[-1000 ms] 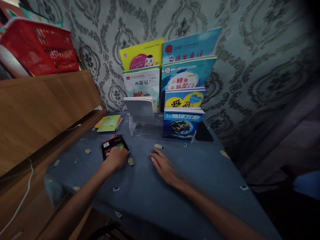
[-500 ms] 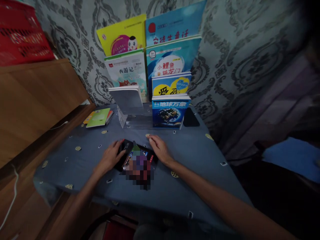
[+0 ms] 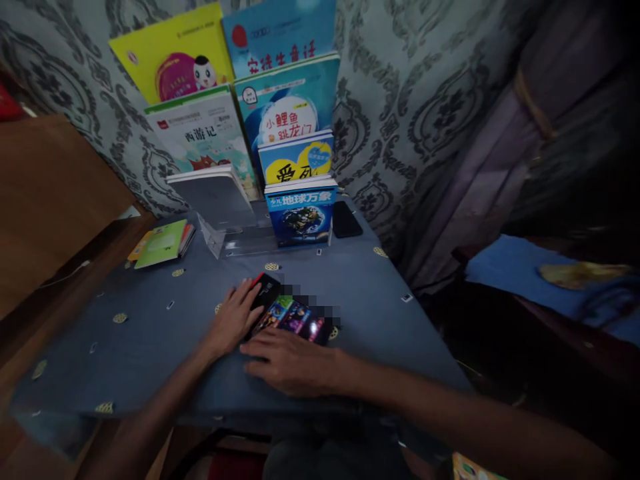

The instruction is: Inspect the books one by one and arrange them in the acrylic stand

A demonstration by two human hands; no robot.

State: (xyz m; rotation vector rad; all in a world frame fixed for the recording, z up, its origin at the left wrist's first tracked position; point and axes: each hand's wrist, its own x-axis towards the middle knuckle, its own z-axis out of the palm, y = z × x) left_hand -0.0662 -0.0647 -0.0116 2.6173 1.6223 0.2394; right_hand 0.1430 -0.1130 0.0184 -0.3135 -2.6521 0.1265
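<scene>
A black book [image 3: 310, 327] with small bright pictures on its cover lies flat on the table, part of it blurred by pixel blocks. My left hand [image 3: 234, 320] rests on the book's left end, fingers stretched over the cover and thumb apart. Along the near edge of the book lies my right hand [image 3: 285, 360], palm down with its fingers extended. It covers the book's lower side, and I cannot tell how firmly it touches. A clear display stand [image 3: 245, 243] behind the book carries several upright books, among them a blue book with a globe [image 3: 301, 217].
A patterned dark cloth covers the table [image 3: 165, 353]. Thin green and orange booklets [image 3: 163, 243] are stacked at the left. A black phone-like slab [image 3: 347, 220] lies right of the stand. Wooden furniture [image 3: 60, 180] borders the left side; a blue cloth [image 3: 505, 267] is at the right.
My right hand has gone from the book's right side to its near edge. My left hand stays at the left end. The view has swung to the right.
</scene>
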